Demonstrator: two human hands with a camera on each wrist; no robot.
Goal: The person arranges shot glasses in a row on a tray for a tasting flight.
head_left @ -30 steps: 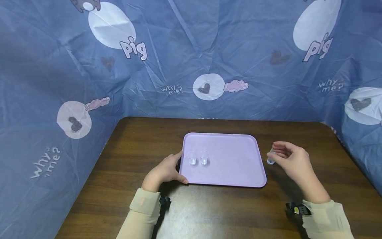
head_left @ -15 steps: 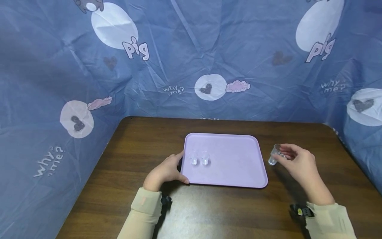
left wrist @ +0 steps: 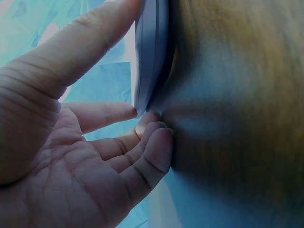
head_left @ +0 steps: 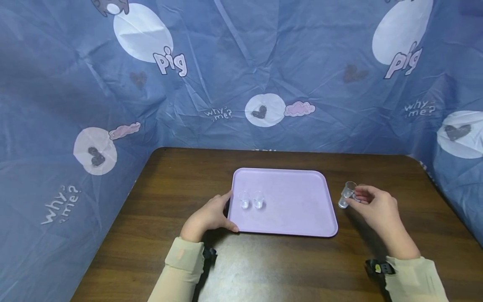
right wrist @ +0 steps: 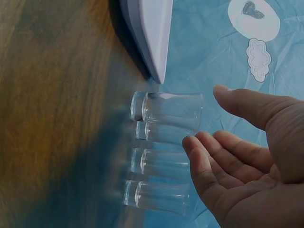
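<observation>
A lilac tray (head_left: 290, 201) lies on the table. Two small clear shot glasses stand upright near its left side: one glass (head_left: 244, 201) and another glass (head_left: 258, 201). My left hand (head_left: 209, 216) holds the tray's near left corner, thumb along the front edge and fingers at the left side. Right of the tray, several more shot glasses stand upright in a row on the table; the foremost glass (right wrist: 173, 109) is nearest the tray. My right hand (head_left: 379, 212) is beside that row, thumb and fingers apart in the right wrist view, with no glass gripped.
The brown wooden table (head_left: 271, 268) spreads around the tray. Blue printed cloth (head_left: 211, 84) hangs behind it and along both sides. Dark wrist straps with a device sit at both sleeves, such as the right sleeve (head_left: 413, 279).
My right hand has drawn a little to the right, uncovering more of the foremost glass. The left hand, the tray and the two glasses on it stay put.
</observation>
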